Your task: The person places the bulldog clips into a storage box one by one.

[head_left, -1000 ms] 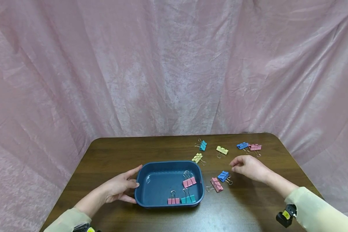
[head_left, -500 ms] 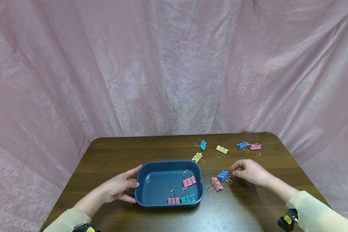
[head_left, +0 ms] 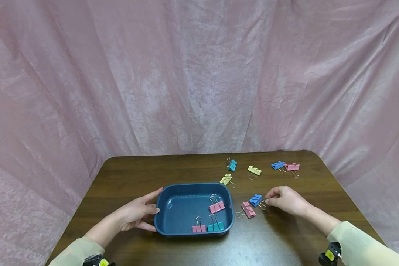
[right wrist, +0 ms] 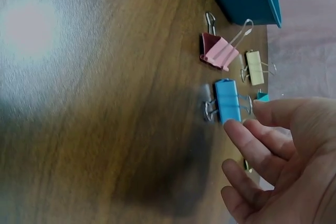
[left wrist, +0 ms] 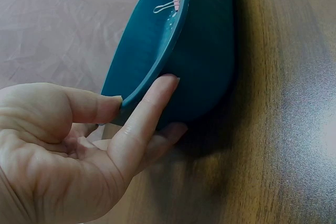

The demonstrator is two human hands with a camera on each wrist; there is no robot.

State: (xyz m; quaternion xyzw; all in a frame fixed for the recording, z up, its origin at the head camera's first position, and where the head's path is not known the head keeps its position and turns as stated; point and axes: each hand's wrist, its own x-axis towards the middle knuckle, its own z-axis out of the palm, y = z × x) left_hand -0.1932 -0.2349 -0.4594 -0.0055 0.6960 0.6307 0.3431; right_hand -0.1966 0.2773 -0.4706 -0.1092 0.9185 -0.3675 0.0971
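Note:
My left hand (head_left: 136, 216) rests its spread, fairly straight fingers against the left end of a dark blue tray (head_left: 193, 185). In the left wrist view the thumb touches the rim and other fingers (left wrist: 142, 114) lie on the outer wall. Two pink binder clips and a teal binder clip (head_left: 215, 226) lie inside the tray. On its right side, my right hand (head_left: 287, 199) reaches to a blue binder clip (head_left: 255, 200). Its thumb is at the clip's wire handle, with a gap to the fingertips (right wrist: 233, 127) by the blue body (right wrist: 228, 100).
A pink binder clip (head_left: 248, 210) lies between the tray and the blue one. Farther back are two yellow clips (head_left: 254, 170), a teal clip (head_left: 232, 165), and a blue clip (head_left: 278, 165) touching a pink clip (head_left: 292, 167). A pink curtain hangs behind the wooden table (head_left: 129, 173).
My right hand has come down and toward the blue binder clip, its fingertips now at the wire handles. The left hand and the tray have stayed put.

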